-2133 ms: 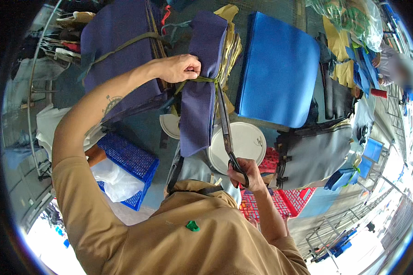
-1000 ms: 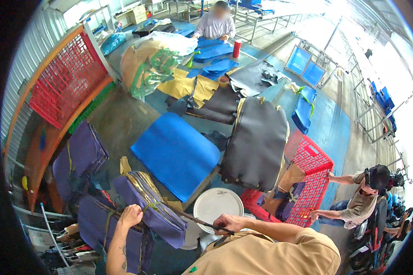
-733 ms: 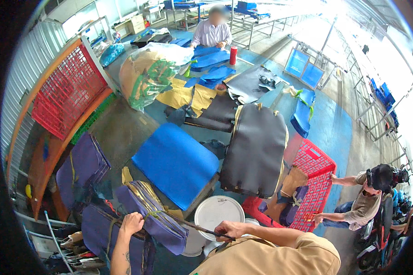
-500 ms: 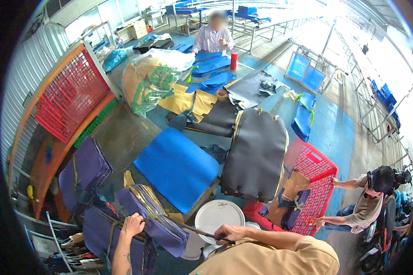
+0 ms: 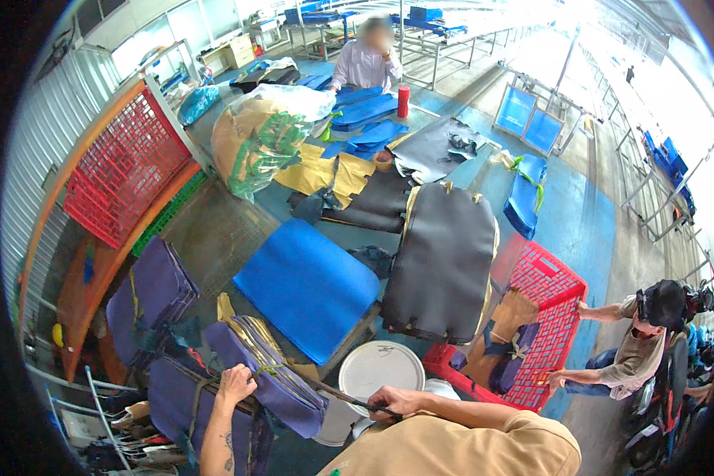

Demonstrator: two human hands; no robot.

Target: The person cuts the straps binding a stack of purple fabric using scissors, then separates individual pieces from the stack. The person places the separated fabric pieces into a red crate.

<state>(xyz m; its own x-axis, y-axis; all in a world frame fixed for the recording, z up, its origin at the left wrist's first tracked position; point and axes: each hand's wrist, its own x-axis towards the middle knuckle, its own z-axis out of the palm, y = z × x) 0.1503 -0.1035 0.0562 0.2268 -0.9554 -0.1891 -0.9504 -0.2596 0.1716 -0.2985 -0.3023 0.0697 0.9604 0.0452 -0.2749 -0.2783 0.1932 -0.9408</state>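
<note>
My left hand (image 5: 236, 384) is closed at the left side of a bundle of purple sheets (image 5: 289, 401) with yellowish edges, tied with a green strip (image 5: 271, 368). What its curled fingers pinch is hidden. My right hand (image 5: 397, 401) grips a dark strip (image 5: 349, 399), which stretches taut from the bundle to my fist and ends just past it. Below my left hand lies a second tied purple bundle (image 5: 170, 397). Another purple stack (image 5: 151, 289) rests farther left.
A blue sheet stack (image 5: 308, 289) and a black sheet stack (image 5: 443, 266) lie ahead. A round white lid (image 5: 381, 373) is near my right hand. At right a person (image 5: 639, 341) holds a red crate (image 5: 559, 317). Another person (image 5: 365, 63) stands across the table.
Both my hands keep their grips and have barely moved. The person across the table has raised a hand to the head. The person at right and the red crate have shifted slightly.
</note>
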